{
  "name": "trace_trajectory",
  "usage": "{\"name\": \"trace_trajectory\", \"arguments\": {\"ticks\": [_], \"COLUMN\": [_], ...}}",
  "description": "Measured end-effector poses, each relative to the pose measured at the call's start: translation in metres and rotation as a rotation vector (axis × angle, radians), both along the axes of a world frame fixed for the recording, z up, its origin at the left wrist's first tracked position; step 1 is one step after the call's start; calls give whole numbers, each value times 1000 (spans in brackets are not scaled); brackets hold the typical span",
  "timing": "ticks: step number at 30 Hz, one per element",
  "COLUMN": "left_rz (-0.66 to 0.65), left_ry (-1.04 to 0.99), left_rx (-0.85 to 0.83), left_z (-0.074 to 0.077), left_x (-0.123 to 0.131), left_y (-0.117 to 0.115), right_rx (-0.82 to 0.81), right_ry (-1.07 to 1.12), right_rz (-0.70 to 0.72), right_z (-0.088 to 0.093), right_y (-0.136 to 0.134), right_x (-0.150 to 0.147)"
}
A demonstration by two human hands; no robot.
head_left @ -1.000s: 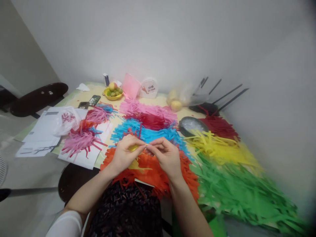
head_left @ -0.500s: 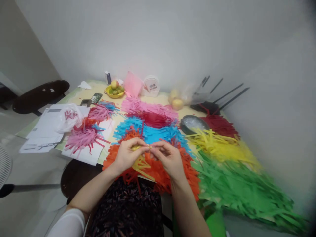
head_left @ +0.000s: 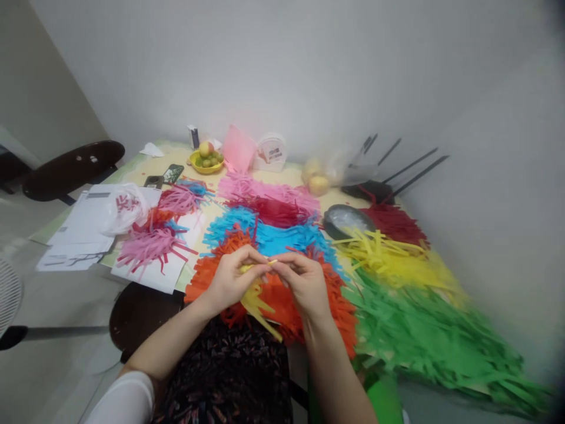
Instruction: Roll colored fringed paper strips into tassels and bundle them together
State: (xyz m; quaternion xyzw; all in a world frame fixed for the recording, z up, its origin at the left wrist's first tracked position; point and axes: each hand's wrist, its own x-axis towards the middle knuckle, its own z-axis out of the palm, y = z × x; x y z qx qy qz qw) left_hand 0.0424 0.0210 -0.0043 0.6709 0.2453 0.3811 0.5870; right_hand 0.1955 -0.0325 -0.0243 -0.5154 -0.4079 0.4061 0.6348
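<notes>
Both hands meet above the orange fringed paper (head_left: 286, 303) near the table's front edge. My left hand (head_left: 233, 277) is closed on a bunch of yellow paper strips (head_left: 256, 305), whose loose ends hang below its fingers. With thumb and forefinger, my right hand (head_left: 302, 280) pinches the upper end of the same yellow paper, close against the left fingertips. Beyond the hands lie blue fringed paper (head_left: 278, 238), dark red fringed paper (head_left: 276, 212) and pink fringed paper (head_left: 269, 191).
Green fringe (head_left: 432, 330) and yellow fringe (head_left: 388, 259) spread on the right, beside a dark round pan (head_left: 348, 221). Left are pink tassels (head_left: 152, 250), a plastic bag (head_left: 126, 209) and papers (head_left: 79, 221). A yellow fruit bowl (head_left: 206, 169) stands at the back.
The yellow strips hanging from my left hand have shifted slightly right and downward. Both hands stay together in nearly the same place, their fingertips slightly moved along the yellow paper.
</notes>
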Motion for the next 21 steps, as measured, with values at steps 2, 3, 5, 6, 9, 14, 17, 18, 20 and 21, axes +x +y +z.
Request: {"name": "trace_trajectory", "arguments": {"ticks": [2, 3, 5, 6, 9, 14, 17, 18, 20, 21], "left_rz": [-47, -59, -28, -1, 19, -43, 35, 61, 86, 87], "left_ry": [52, 79, 120, 131, 127, 76, 88, 97, 103, 102], "left_rx": [45, 64, 95, 105, 85, 13, 96, 118, 115, 92], "left_z": [1, 1, 0, -1, -4, -3, -2, -3, -4, -4], "left_x": [-2, -3, -4, -4, -3, 2, 5, 5, 5, 4], "left_y": [1, 2, 1, 1, 1, 2, 5, 7, 10, 12], "right_rx": [2, 3, -3, -7, -13, -10, -14, -14, -9, -5], "right_ry": [-24, -43, -107, -144, -215, -306, -369, -373, -357, -345], "right_rz": [-43, -47, -7, 21, 51, -18, -23, -26, -35, -42], "right_z": [1, 3, 7, 10, 17, 22, 26, 27, 29, 30], "right_y": [-1, -2, -3, -4, -6, -8, -9, -10, -9, -9], "right_x": [0, 0, 1, 1, 6, 10, 9, 9, 9, 10]}}
